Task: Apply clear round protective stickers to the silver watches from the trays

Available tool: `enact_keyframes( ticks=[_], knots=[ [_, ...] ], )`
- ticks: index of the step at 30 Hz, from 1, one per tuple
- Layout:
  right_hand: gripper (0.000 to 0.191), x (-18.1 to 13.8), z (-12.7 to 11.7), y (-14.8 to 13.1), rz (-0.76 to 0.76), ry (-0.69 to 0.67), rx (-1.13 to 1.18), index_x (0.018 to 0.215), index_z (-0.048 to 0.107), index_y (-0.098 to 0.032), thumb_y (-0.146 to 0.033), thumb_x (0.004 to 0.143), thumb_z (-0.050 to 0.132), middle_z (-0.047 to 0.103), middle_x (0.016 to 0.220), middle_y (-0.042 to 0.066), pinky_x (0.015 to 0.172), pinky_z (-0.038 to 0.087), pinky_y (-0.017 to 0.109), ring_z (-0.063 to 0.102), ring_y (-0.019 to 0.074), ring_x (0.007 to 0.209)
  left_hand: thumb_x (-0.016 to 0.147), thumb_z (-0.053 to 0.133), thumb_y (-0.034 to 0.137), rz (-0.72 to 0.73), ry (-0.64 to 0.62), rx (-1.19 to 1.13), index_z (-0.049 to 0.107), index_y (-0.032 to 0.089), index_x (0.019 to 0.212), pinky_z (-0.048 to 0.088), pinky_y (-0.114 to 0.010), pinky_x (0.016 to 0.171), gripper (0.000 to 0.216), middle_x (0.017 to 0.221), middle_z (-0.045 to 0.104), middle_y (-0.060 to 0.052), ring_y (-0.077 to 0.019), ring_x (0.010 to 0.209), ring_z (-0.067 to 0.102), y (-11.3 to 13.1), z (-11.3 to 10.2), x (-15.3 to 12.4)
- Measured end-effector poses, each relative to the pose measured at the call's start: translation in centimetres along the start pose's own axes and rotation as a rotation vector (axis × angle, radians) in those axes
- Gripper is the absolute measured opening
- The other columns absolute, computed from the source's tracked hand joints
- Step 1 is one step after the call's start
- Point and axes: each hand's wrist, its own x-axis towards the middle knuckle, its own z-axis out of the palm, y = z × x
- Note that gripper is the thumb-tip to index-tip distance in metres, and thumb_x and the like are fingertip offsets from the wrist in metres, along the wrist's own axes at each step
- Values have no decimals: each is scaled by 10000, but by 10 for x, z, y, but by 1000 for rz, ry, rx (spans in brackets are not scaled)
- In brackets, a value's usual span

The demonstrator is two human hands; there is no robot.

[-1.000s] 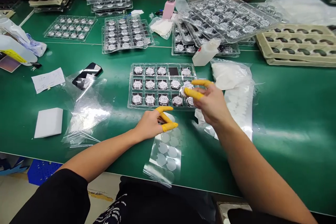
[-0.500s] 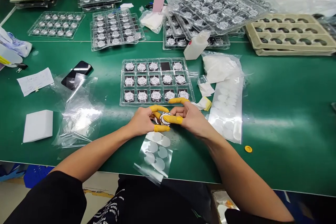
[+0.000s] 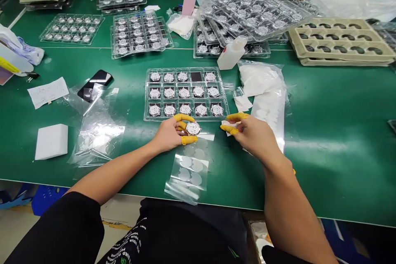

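Note:
Yellow finger cots cover fingers of both my hands. My left hand is closed on a silver watch case, its round face turned up. To the right, my right hand pinches a small white cloth between thumb and fingers. Just beyond both hands lies a clear plastic tray of similar watch cases; one compartment in its back row shows only a black bottom. Below the watch case, a clear sheet of round film stickers rests near the table's front edge.
Right of the tray lie a bag of white cloths and a white bottle. At left are a phone, clear plastic bags and a white foam block. Stacked trays stand at the back, where co-workers' hands are busy.
My right hand has left the watch case, moved right and taken hold of the white cloth. My left hand still holds the watch case, whose face now shows fully. The view has shifted slightly.

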Motion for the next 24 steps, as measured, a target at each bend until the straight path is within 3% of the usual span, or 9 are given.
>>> enact_keyframes(
  ticks=[2,4,8,11,14,18,22,24],
  knots=[
    [186,-4,-4,-4,20,38,-51,620,569,-231,-251,793,634,711,904,96,567,381,364,604,231,660,549,911,139,11,15,2,660,161,1134,540,-221,684,637,730,625,57,-53,624,567,-2,0,1],
    [126,-5,-12,-16,-50,81,43,698,661,-238,-242,815,614,710,880,90,573,404,369,615,233,668,557,911,158,22,15,3,667,169,1158,513,-212,649,648,731,615,59,-45,604,534,-5,-1,1],
    [195,1,-19,-60,-372,109,400,910,764,-281,-178,841,613,718,884,52,625,489,337,661,203,748,580,887,146,39,-12,-27,675,173,1164,516,-200,677,622,757,632,51,-43,637,564,-9,-1,2],
    [229,10,-12,-86,-558,89,368,948,781,-283,-155,847,620,721,903,40,595,469,301,645,167,721,558,869,97,7,-36,-63,667,159,1142,536,-213,702,622,812,679,25,-66,681,633,-10,-1,3],
    [157,14,-2,-92,-546,154,333,943,781,-259,-189,882,655,699,853,38,557,439,278,604,139,663,555,872,90,-16,-2,-87,663,155,1140,538,-216,688,624,797,680,29,-72,667,644,-11,0,3],
    [146,15,5,-88,-618,132,425,937,773,-258,-194,900,648,682,829,31,573,469,269,618,134,676,561,865,84,-17,-18,-47,681,154,1141,540,-218,685,612,825,696,14,-77,680,647,-13,-1,3],
    [65,16,7,-85,-546,205,463,914,761,-232,-209,885,707,654,779,26,524,432,263,563,117,604,574,883,134,-13,17,-11,687,157,1155,512,-204,637,613,764,659,38,-64,637,602,-13,0,2],
    [82,16,8,-84,-589,165,492,921,762,-237,-194,886,702,653,783,25,552,459,266,589,126,636,569,874,118,-23,10,-3,691,150,1144,494,-193,611,604,742,648,44,-58,620,584,-11,1,2]
  ],
)
